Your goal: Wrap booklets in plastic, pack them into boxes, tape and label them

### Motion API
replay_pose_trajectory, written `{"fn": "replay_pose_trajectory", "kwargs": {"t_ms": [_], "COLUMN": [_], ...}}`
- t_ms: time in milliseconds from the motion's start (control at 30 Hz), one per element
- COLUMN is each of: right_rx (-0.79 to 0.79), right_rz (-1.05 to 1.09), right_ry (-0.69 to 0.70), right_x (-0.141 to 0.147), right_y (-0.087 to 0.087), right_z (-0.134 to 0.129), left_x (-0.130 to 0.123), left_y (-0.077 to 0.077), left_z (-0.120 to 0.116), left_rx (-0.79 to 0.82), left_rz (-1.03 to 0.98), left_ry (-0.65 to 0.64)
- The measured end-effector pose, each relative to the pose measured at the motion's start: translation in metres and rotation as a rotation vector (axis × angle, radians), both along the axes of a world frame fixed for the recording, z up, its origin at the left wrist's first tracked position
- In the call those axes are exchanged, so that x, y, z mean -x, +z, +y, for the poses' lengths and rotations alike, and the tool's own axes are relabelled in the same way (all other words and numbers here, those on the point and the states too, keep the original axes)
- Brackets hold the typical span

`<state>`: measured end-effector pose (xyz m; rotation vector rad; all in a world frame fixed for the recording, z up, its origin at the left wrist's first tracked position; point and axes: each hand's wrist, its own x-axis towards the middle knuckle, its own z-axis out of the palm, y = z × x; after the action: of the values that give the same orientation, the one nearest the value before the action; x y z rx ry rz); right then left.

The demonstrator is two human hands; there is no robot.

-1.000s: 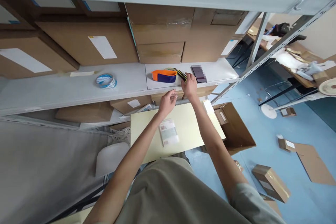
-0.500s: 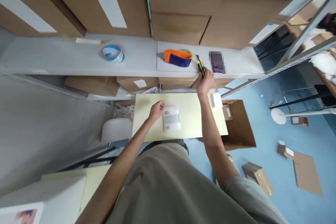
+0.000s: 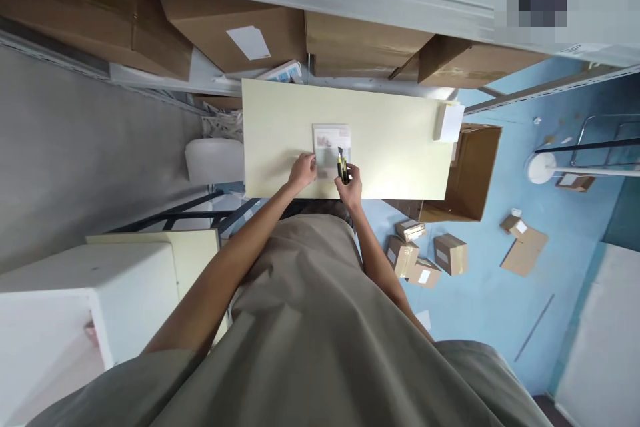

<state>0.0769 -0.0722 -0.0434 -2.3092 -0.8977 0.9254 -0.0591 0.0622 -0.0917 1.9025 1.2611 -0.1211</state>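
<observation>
1. Right hand (image 3: 350,188) grips a black-and-yellow cutter (image 3: 343,168) over a flat, rectangular packet (image 3: 327,140).
2. Left hand (image 3: 303,172), fingers curled, meets the packet's left edge; whether it pinches cannot be told.
3. Smooth, cream tabletop (image 3: 395,147) bears the packet.

The tabletop (image 3: 395,147) is pale yellow; the cutter (image 3: 343,168) black and bright yellow; the boxes (image 3: 360,43) plain brown; the floor (image 3: 475,307) light blue; the shirt (image 3: 310,320) grey-green; the stool seat (image 3: 541,168) white.
</observation>
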Motion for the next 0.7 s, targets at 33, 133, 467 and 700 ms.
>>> {"fn": "replay_pose_trajectory", "kwargs": {"t_ms": [33, 133, 467, 700], "right_rx": [0.012, 0.02, 0.103, 0.186], "right_rz": [0.018, 0.03, -0.099, -0.125], "right_ry": [-0.001, 0.054, 0.356, 0.395], "right_x": [0.003, 0.007, 0.011, 0.015], "right_y": [-0.003, -0.01, -0.026, -0.025], "right_z": [0.003, 0.023, 0.113, 0.128], "left_x": [0.003, 0.018, 0.029, 0.029], "left_y": [0.002, 0.009, 0.01, 0.009], "left_z": [0.004, 0.026, 0.08, 0.086], "left_rx": [-0.018, -0.142, -0.195, -0.197], "left_rz": [-0.012, -0.056, -0.006, -0.02], "left_ry": [-0.022, -0.093, -0.375, -0.389]}}
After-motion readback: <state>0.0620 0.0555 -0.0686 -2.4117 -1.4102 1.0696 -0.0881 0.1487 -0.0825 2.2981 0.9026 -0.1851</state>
